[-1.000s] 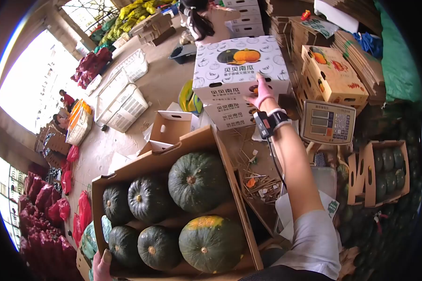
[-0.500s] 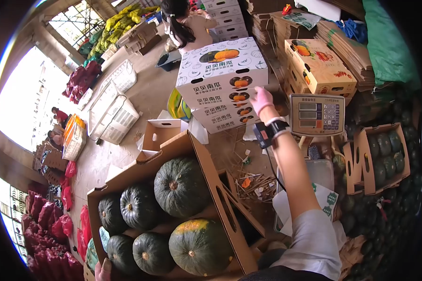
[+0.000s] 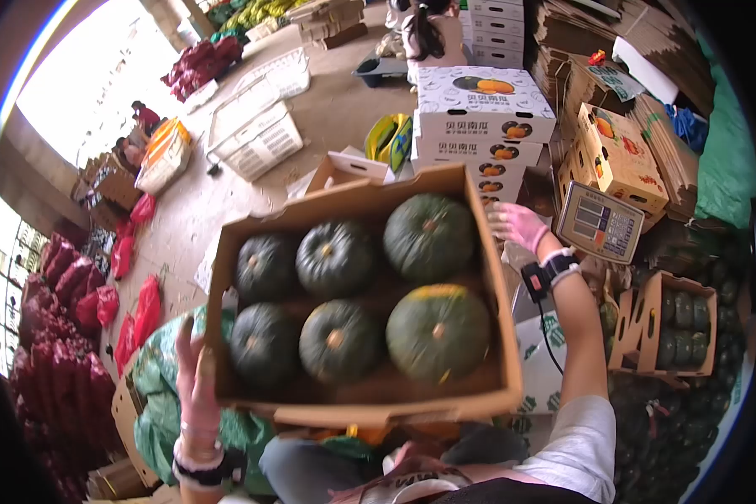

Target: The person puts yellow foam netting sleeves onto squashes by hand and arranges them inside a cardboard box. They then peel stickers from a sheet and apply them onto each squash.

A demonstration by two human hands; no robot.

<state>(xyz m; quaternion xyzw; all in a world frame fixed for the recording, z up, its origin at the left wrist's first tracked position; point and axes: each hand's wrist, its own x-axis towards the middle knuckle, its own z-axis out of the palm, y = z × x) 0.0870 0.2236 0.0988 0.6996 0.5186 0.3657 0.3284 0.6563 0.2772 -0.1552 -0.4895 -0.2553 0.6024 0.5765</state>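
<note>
An open cardboard box (image 3: 445, 410) of several dark green pumpkins (image 3: 336, 340) is in front of me, above my knees. One larger pumpkin (image 3: 438, 333) has a yellow patch along its top. My left hand (image 3: 197, 391) is at the box's left wall, its fingers pointing up along the outside; it appears to brace the box there. Beside the upper right edge of the box is my right hand (image 3: 519, 225), fingers apart and nothing in them. Whether its fingertips touch the wall I cannot tell. What supports the box from below is hidden.
Behind the box, printed white cartons (image 3: 483, 118) are stacked. A scale display (image 3: 601, 223) is at the right, near a smaller box of pumpkins (image 3: 685, 328). White crates (image 3: 256, 139) and red net sacks (image 3: 55, 378) are at the left. A person (image 3: 435, 38) sits beyond the cartons.
The box has come up and levelled out, shifting right in view. My right hand has left the white carton stack and come to the box's right edge. More of my left hand now shows.
</note>
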